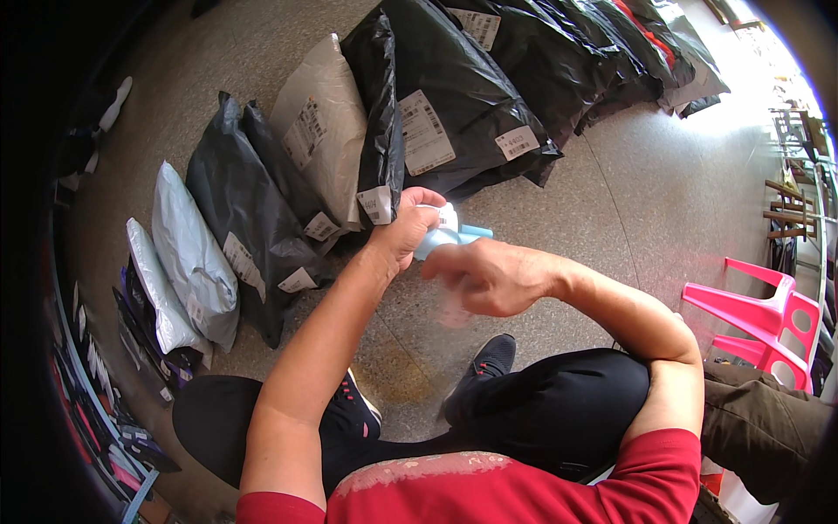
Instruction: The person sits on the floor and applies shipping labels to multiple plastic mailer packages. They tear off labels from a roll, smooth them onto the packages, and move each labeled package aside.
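My left hand (411, 226) holds a roll of white stickers (446, 216) together with something light blue (429, 243), perhaps backing paper or a plastic part; its exact kind is unclear. Just to the right and below, my right hand (491, 276) is bent at the fingers and blurred, close to the light blue material. Whether it grips anything cannot be seen. Right beyond my left hand stands a narrow black plastic mailing bag (383, 118) with a small printed label (376, 204) at its lower corner. A larger black mailing bag (452, 98) with labels leans behind it.
Grey, white and black mailing bags stand in a curved row on the speckled floor (589, 216), including a whitish one (193, 242). A pink plastic stool (766, 314) lies at the right, near another person's trousered leg (763, 419). Wooden stools (792, 213) are farther back.
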Action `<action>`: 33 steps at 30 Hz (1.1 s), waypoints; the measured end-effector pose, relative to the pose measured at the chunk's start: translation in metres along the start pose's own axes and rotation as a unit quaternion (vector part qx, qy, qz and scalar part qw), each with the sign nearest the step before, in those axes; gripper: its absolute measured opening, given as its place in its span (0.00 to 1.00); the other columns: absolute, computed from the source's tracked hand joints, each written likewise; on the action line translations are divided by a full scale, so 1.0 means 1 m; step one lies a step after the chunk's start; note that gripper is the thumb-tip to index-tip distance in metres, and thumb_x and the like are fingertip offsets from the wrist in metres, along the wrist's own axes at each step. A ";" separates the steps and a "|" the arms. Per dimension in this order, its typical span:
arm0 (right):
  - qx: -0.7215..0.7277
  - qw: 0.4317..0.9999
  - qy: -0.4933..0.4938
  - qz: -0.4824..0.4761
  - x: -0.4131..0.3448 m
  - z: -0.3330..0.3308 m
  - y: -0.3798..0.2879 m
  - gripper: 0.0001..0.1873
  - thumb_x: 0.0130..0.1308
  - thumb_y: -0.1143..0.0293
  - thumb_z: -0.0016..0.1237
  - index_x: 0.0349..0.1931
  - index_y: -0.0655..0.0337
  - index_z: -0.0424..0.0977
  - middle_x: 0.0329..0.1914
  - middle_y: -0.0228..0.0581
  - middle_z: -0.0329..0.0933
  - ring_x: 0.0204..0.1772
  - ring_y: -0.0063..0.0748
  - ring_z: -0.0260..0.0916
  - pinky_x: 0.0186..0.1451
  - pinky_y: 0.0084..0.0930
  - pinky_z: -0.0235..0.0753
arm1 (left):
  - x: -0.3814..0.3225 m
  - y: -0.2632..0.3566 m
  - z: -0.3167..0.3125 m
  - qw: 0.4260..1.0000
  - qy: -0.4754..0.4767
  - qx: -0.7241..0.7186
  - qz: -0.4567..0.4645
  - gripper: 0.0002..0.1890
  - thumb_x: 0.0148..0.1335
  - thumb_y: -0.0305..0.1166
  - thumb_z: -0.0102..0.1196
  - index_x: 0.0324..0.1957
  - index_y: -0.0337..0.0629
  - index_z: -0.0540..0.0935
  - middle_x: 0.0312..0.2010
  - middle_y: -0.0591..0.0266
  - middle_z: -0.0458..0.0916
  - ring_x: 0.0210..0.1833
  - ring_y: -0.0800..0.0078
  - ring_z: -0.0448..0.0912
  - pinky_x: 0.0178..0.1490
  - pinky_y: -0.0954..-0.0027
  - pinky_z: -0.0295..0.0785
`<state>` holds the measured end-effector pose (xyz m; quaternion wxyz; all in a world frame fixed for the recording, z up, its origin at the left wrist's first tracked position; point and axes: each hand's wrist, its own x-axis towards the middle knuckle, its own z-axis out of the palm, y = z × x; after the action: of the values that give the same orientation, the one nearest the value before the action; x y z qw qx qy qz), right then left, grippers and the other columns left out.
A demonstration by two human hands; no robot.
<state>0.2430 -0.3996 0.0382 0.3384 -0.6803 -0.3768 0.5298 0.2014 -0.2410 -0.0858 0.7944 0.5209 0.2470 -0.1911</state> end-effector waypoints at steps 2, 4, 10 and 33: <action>-0.008 1.000 -0.018 0.018 -0.001 -0.009 0.003 0.19 0.56 0.73 0.44 0.49 0.69 0.70 0.33 0.50 0.78 0.40 0.42 0.78 0.45 0.35 0.75 | 0.001 0.000 0.000 1.000 -0.007 0.004 0.005 0.16 0.44 0.19 0.49 0.40 0.36 0.76 0.35 0.58 0.76 0.38 0.72 0.73 0.41 0.71 0.72; 0.014 0.999 0.004 0.034 -0.002 -0.019 0.011 0.18 0.57 0.71 0.44 0.47 0.68 0.72 0.32 0.43 0.76 0.36 0.33 0.74 0.40 0.31 0.74 | 0.001 0.001 0.000 1.000 -0.010 0.005 0.009 0.14 0.44 0.19 0.49 0.37 0.36 0.77 0.34 0.59 0.77 0.37 0.72 0.74 0.40 0.71 0.72; -0.055 0.972 0.196 0.116 -0.015 -0.077 0.057 0.21 0.65 0.56 0.49 0.38 0.72 0.76 0.32 0.48 0.79 0.38 0.35 0.77 0.41 0.32 0.75 | -0.002 0.005 0.002 1.000 0.004 0.001 -0.011 0.10 0.46 0.22 0.50 0.33 0.37 0.78 0.29 0.60 0.77 0.32 0.73 0.74 0.38 0.71 0.71; 0.135 0.890 0.426 0.092 0.008 -0.066 0.055 0.14 0.61 0.68 0.53 0.43 0.68 0.79 0.28 0.34 0.78 0.27 0.22 0.72 0.30 0.23 0.73 | -0.006 0.019 0.005 0.994 -0.051 -0.031 -0.087 0.27 0.63 0.57 0.50 0.38 0.38 0.81 0.33 0.60 0.82 0.40 0.74 0.78 0.46 0.72 0.71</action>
<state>0.3177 -0.4232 0.0006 0.5046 -0.8202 -0.0568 0.2636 0.2081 -0.2380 -0.0667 0.8023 0.4619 0.2566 -0.2776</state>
